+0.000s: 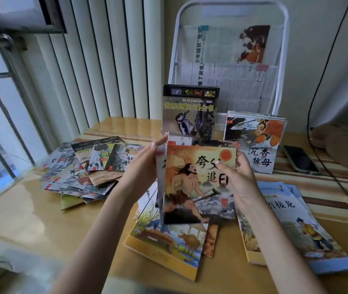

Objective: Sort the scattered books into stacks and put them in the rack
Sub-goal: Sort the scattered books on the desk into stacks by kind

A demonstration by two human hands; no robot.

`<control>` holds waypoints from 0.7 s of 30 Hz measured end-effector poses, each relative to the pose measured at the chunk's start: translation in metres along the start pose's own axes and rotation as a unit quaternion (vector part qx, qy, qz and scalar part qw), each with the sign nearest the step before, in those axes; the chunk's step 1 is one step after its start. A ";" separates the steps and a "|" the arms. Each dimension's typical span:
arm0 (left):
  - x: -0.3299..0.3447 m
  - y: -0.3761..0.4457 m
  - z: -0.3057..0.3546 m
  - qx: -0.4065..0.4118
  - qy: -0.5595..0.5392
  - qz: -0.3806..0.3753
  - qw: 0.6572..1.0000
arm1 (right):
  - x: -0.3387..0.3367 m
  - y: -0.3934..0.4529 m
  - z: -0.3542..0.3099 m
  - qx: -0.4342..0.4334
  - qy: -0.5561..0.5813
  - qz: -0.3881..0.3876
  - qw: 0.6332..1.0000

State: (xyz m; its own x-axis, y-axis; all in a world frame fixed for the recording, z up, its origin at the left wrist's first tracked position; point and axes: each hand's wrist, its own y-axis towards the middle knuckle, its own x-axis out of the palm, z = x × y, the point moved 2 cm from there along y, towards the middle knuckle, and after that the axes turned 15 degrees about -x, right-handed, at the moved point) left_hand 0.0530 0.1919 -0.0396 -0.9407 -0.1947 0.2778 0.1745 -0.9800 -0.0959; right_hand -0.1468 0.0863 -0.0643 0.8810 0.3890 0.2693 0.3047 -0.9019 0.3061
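Note:
I hold a small stack of thin picture books (198, 183) upright over the table, its front cover showing a running man under a red sun. My left hand (143, 164) grips the stack's left edge; my right hand (241, 177) grips its right edge, thumb on the cover. The white wire rack (283, 60) stands at the back with newspapers clipped in it. An animal encyclopedia (189, 112) and a stack of orange-figure storybooks (253, 141) stand upright at its base.
A messy pile of thin books (84, 166) lies at left. Under my hands lie yellow-edged books (166, 240), and a blue-covered stack (302, 225) lies at right. A phone (301, 159), a black cable (325, 166) and round wooden objects (347, 151) sit far right.

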 end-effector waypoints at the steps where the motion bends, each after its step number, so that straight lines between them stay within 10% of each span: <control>1: 0.003 0.000 -0.002 -0.002 -0.003 0.016 1.000 | 0.000 -0.001 0.004 0.005 -0.007 -0.003 1.000; 12: 0.027 0.006 0.023 0.122 -0.020 0.163 0.979 | 0.015 0.014 -0.021 -0.131 0.045 -0.018 0.990; 21: 0.036 -0.003 -0.055 0.088 0.067 0.270 0.956 | 0.016 -0.006 0.023 -0.046 -0.178 -0.052 0.982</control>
State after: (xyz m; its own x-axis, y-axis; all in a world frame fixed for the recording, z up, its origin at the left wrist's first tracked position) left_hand 0.0025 0.1904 -0.0820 -0.7261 -0.6794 0.1060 0.6810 -0.7319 -0.0258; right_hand -0.1259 0.0938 -0.0825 0.9221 0.3740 -0.0989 0.3810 -0.8334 0.4003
